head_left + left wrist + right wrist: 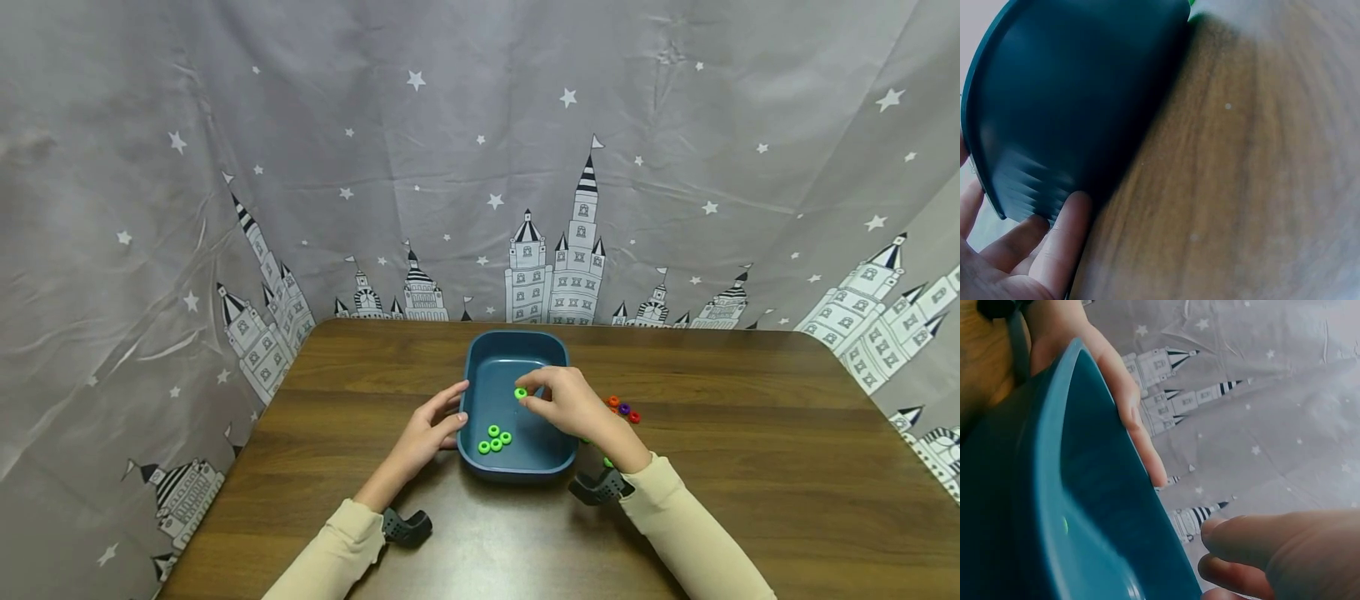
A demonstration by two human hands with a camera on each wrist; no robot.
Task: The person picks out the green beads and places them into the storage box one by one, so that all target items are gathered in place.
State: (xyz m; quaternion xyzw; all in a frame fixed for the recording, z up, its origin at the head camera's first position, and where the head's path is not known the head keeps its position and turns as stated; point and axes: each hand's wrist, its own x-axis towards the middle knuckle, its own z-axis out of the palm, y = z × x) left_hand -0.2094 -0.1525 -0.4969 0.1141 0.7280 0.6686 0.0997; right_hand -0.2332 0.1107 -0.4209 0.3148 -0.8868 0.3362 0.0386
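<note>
A deep blue rectangular tray [517,473] stands on the wooden table. My left hand [423,429] rests against its left side, thumb and index fingertips right at the rim. In the left wrist view, the other fingers [1063,244] touch the tray's outer wall with fairly straight joints. Over the inside of the tray, my right hand [566,400] pinches a green ring-shaped bead [521,393] between thumb and fingertips. Several more green beads [496,445] lie in the tray's near left corner. The right wrist view shows the fingers [1241,540] beside the tray rim, the bead hidden.
Right of the tray, partly behind my right wrist, lie orange [612,402], purple [625,409] and red [635,417] beads on the table [750,467]. A green bead [608,462] shows near that wrist. A grey curtain [450,108] with castles and stars hangs behind the table.
</note>
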